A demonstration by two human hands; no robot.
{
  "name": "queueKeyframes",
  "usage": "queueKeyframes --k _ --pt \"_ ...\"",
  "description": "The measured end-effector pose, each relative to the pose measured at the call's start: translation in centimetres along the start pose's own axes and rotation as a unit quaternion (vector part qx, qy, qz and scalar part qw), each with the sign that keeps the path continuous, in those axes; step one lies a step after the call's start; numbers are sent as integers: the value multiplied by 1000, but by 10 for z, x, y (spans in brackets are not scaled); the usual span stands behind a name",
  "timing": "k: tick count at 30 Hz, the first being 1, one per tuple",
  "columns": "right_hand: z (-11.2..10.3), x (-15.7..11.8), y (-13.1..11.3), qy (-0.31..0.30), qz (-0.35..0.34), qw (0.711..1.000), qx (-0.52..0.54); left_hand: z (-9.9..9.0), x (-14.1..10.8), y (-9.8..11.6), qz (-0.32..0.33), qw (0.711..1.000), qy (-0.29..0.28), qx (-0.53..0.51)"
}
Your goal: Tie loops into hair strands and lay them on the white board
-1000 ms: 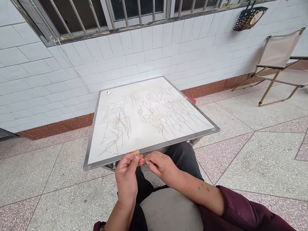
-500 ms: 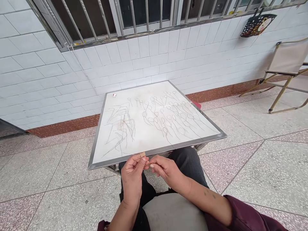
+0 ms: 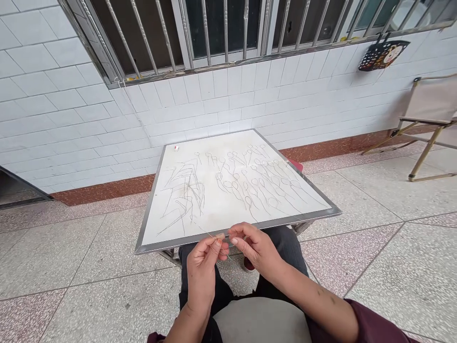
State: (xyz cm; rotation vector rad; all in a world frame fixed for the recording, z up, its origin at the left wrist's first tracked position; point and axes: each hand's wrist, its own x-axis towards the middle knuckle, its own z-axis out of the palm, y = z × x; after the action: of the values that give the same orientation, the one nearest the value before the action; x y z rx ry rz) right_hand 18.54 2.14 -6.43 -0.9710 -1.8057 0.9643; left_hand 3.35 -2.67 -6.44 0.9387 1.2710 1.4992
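My left hand (image 3: 203, 267) pinches a thin wire-like strand (image 3: 206, 232) between thumb and fingertips, just over the near edge of the white-topped table (image 3: 217, 214). A small tan piece (image 3: 221, 236) shows at those fingertips; its kind is unclear. My right hand (image 3: 260, 250) is close by on the right, thumb and index finger apart, and I see nothing between them. Many thin strands with looped ends (image 3: 259, 183) lie over the right part of the tabletop. Bent, unlooped strands (image 3: 185, 190) lie in a loose tangle on the left.
A small white and red item (image 3: 176, 148) sits at the table's far left corner. Behind the table stands a white tiled wall (image 3: 200, 112) with a barred window (image 3: 224, 33). A dotted bag (image 3: 383, 55) hangs at right, above a folding chair (image 3: 433, 102).
My right hand has let go of the strand and drawn slightly away with its fingers parted. My left hand keeps its pinch. The head view has tilted up a little.
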Motion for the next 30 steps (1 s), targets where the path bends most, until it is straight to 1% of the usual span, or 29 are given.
queueKeyframes --k 3,6,9,12,14,16,18,23,26,28,29,30 --pt "-2 16 -15 -1 -27 999 -41 2 -3 0 4 999 -15 36" --pt "2 26 -22 -3 -65 993 -100 5 -5 2 -2 996 -23 82" --pt "10 29 -23 -10 -77 992 -96 8 -7 5 -7 991 -40 125" --pt "16 32 -19 -5 -56 997 -56 13 -8 5 -8 990 -59 128" --pt "18 34 -16 4 -18 1000 -24 16 -9 2 -17 991 -73 107" --pt "17 38 -12 26 20 999 10 18 -10 -3 -39 992 -88 84" --pt "15 42 -9 58 41 996 46 20 -11 -7 -65 990 -104 71" --pt "9 51 -3 122 71 983 113 25 -17 -14 -95 980 -153 81" --pt "3 57 -1 151 69 979 121 29 -25 -27 -117 966 -198 114" --pt "-4 62 0 164 69 976 125 28 -28 -38 -145 949 -242 138" --pt "-7 63 0 169 70 975 125 26 -27 -42 -157 944 -252 145" --pt "-11 64 1 170 70 975 123 22 -24 -44 -160 943 -252 149"
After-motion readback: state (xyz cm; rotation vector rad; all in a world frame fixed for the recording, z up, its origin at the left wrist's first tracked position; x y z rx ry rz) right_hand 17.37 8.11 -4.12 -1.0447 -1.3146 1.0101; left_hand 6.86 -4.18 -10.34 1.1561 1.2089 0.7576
